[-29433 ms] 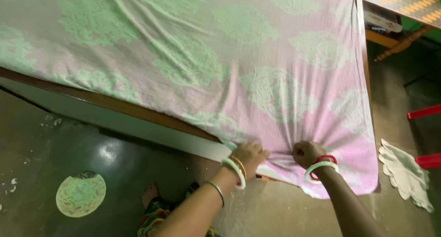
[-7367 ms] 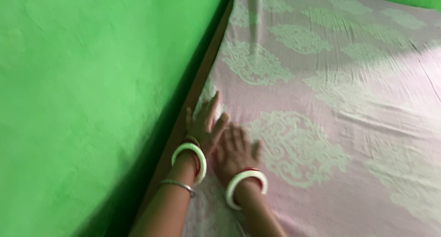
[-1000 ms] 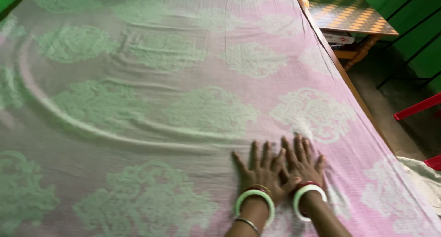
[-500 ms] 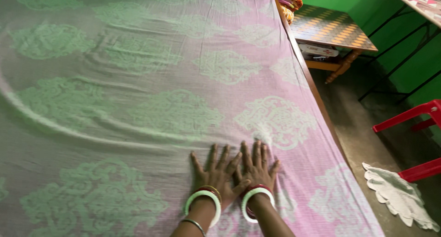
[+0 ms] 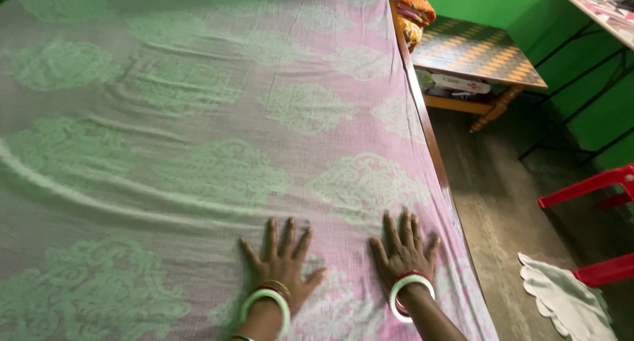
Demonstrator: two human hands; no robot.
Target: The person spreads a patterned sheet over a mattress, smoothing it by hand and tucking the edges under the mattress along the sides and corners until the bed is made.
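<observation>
A pink bedsheet (image 5: 218,103) with pale green ornamental motifs covers the bed. My left hand (image 5: 281,262) lies flat on it near the bottom, palm down, fingers spread. My right hand (image 5: 403,252) rests flat on the sheet too, close to the bed's right edge. Both wrists wear white and red bangles. Long creases run across the sheet on the left side. Neither hand holds anything.
The bed's wooden side rail (image 5: 419,110) runs along the right. Beyond it stand a low wooden table (image 5: 479,54) with a patterned top, red plastic chair parts (image 5: 591,182), a white cloth (image 5: 571,305) on the floor, folded colourful fabric (image 5: 409,7) and green walls.
My hands, side by side and touching half a second ago, have slid apart on the sheet, the left one leftward, the right one toward the bed's edge. The view shifted slightly right.
</observation>
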